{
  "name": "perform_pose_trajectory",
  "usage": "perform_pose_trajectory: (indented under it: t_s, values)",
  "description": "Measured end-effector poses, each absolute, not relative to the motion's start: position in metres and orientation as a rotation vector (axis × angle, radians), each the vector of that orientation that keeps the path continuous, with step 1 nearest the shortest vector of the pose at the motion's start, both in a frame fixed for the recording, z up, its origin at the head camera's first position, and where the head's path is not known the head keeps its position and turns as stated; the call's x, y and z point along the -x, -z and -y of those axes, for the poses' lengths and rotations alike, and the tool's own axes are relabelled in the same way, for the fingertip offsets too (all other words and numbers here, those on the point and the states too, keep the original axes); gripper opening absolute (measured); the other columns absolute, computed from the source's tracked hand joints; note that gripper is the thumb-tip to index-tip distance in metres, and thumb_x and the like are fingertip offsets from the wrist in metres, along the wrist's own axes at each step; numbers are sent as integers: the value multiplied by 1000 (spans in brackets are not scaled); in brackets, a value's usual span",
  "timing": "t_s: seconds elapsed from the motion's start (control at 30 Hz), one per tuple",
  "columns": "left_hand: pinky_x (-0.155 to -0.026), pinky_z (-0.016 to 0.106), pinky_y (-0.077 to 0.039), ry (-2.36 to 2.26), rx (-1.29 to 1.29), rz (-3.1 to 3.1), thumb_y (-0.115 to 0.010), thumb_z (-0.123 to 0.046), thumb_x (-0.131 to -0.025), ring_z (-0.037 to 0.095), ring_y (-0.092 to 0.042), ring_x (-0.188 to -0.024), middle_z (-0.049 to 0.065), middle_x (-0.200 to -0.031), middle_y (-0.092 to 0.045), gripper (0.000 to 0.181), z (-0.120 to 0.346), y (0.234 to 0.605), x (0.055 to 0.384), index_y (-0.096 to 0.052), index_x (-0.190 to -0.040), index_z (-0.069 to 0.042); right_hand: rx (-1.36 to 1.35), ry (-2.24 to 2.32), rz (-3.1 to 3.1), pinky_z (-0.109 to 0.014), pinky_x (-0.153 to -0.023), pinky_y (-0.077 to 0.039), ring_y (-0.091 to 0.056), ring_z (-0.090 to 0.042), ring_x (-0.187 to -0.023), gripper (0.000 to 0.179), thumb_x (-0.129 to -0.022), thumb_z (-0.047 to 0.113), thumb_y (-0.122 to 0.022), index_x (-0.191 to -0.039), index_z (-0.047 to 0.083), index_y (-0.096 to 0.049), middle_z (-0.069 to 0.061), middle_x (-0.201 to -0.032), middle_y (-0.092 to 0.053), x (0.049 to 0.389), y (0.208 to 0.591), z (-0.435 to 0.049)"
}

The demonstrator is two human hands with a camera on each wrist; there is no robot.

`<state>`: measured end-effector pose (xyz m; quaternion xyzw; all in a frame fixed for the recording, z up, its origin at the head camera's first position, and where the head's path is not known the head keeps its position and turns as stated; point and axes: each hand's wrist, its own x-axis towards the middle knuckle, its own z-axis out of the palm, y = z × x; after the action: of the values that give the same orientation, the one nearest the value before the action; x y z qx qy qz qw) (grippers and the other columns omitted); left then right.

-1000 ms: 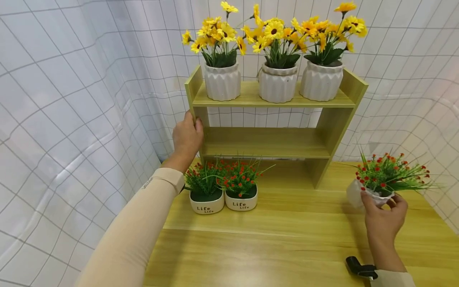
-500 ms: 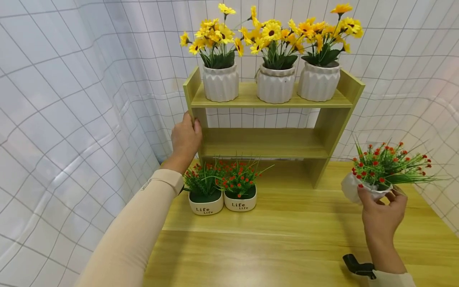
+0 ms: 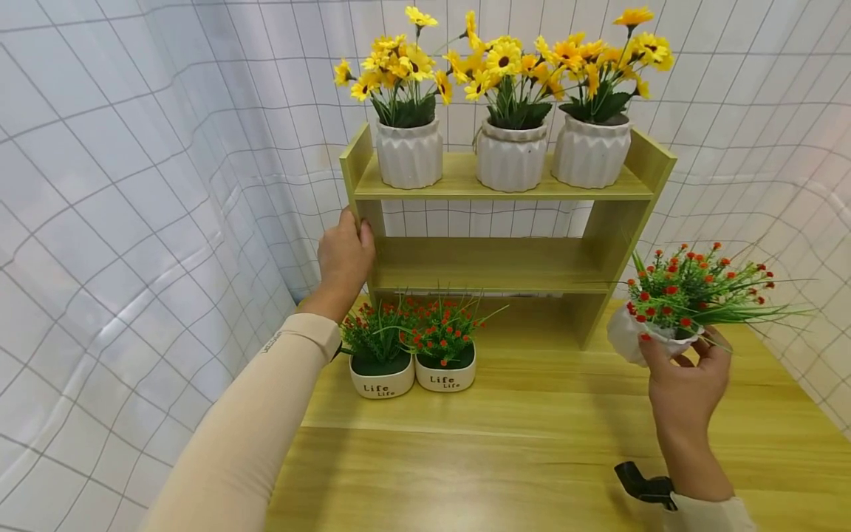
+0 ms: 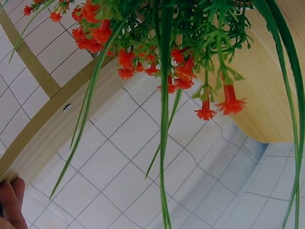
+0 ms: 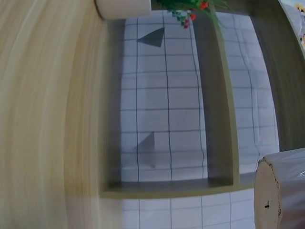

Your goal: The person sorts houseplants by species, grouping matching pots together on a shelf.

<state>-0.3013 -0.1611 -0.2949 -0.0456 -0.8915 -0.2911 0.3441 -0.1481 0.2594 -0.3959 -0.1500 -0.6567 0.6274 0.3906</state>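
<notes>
My left hand (image 3: 346, 255) grips the left side panel of a small wooden shelf (image 3: 492, 264); its fingers (image 4: 12, 202) show at that panel's edge in the left wrist view. Over at the right, my right hand (image 3: 688, 388) pinches the rim of a white flowerpot (image 3: 628, 336) with red flowers and grass-like leaves. That pot is tilted, held above the table beside the shelf's right side. Its pale base (image 5: 268, 195) shows in the right wrist view; the right hand is out of that view.
Three white pots with yellow flowers, the middle one (image 3: 512, 155) among them, stand on the shelf's top board. Two low "Life" planters with red flowers, left (image 3: 382, 380) and right (image 3: 447, 375), stand on the wooden table (image 3: 465, 458). Grid-patterned curtain (image 3: 133, 148) surrounds the table.
My right hand has lifted the flowerpot and brought it left, closer to the shelf. My left hand keeps its grip on the side panel.
</notes>
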Motion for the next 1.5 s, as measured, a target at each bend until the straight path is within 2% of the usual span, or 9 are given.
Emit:
perform_pose_trajectory:
  t_s: [0.47,0.7,1.13,1.5]
  values:
    - [-64,55,-51,739,123,2315,-50,-21,-103,46,-68,-80,28,-90,-69,24,161,296,302,-58,-110,1,280,-1601,1703,-18,-75,-47,-53,-17,-100,67,-81,17,-82,-140,18,-49,-5,-129,-48,167,386,-221]
    - [-64,55,-50,747,123,2311,-49,-21,-104,47,-67,-80,28,-89,-68,26,162,295,301,-58,-110,2,285,-1662,1754,-21,-76,-47,-51,-18,-100,69,-82,21,-82,-140,17,-45,-3,-131,-46,181,379,-211]
    - [-66,56,-51,744,121,2310,-51,-20,-103,46,-67,-81,28,-89,-69,25,161,296,302,-59,-113,2,277,-1699,1790,-21,-73,-51,-54,-19,-91,70,-80,24,-84,-138,15,-46,-3,-120,-47,211,369,-201]
    - [-66,57,-50,741,122,2307,-50,-20,-103,48,-67,-81,29,-90,-69,26,162,296,303,-58,-113,1,255,-1713,1812,-21,-71,-51,-54,-17,-94,70,-80,24,-84,-137,13,-46,-4,-120,-46,228,370,-192]
